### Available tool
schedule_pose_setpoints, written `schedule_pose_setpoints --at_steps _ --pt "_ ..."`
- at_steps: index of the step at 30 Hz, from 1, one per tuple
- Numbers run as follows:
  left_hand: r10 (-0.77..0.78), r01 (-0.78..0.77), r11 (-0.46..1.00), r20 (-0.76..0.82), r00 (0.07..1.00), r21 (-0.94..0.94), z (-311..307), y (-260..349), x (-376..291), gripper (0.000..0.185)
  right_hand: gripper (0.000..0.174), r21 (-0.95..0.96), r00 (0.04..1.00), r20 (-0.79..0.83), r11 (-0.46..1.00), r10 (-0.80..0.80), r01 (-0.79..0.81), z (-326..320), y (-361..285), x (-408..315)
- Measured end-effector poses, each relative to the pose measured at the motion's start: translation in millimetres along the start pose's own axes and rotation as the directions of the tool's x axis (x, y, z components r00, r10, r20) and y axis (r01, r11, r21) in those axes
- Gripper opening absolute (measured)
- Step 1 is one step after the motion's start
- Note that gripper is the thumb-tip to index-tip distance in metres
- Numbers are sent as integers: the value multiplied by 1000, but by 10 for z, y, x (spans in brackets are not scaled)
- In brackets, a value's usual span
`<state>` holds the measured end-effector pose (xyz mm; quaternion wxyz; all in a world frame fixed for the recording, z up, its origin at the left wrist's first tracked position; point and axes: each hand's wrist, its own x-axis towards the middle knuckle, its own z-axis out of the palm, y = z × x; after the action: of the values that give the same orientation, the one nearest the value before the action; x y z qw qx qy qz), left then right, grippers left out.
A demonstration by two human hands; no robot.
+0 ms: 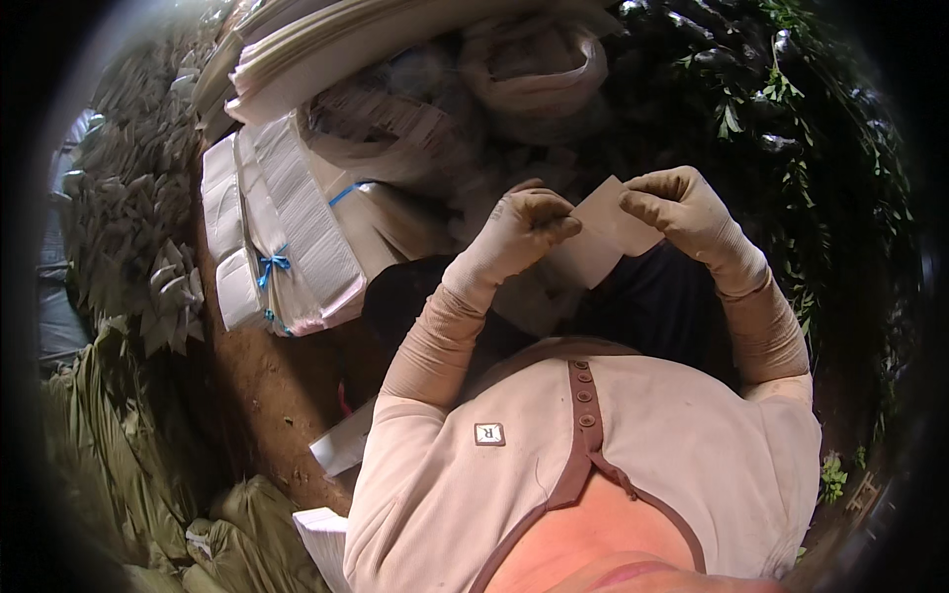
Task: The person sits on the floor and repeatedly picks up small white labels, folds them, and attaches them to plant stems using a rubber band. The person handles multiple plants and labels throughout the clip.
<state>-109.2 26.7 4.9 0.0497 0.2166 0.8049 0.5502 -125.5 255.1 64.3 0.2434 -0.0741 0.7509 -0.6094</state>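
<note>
A pale piece of paper, which looks folded or layered, is held up before me above my dark-trousered lap. My right hand, in a soiled pale glove, pinches its upper right edge between thumb and fingers. On the other side, my gloved left hand has its thumb and fingertips closed at the paper's left edge. The fingers partly hide that grip. Left of my left hand lie stacked paper bundles, bound with blue ties.
Long stacked sheets and a plastic bag lie ahead. Leafy plants line the right. A heap of pointed pale pieces is at left, above olive fabric sacks. Bare soil shows between, with a white box-like object near my left elbow.
</note>
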Motion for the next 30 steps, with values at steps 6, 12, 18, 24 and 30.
schedule_pose_setpoints --at_steps 6,12,18,24,30 --pt "-228 213 953 -47 973 -214 161 -170 154 11 17 321 973 -214 947 83 -10 -242 480 138" --pt "-338 349 937 -219 915 11 -46 -279 547 23 13 -53 505 -819 912 -274 408 -730 603 249" --pt "-471 370 634 40 881 -679 335 -123 1151 36 26 -894 401 170 31 -900 447 -503 670 701" --pt "-606 394 704 -211 767 -591 263 -546 1364 36 83 -537 938 -323 793 123 -289 -1204 2741 1025" --pt "-728 690 603 78 682 -401 179 -743 1011 31 55 -393 738 -427 628 522 -672 -676 4054 416"
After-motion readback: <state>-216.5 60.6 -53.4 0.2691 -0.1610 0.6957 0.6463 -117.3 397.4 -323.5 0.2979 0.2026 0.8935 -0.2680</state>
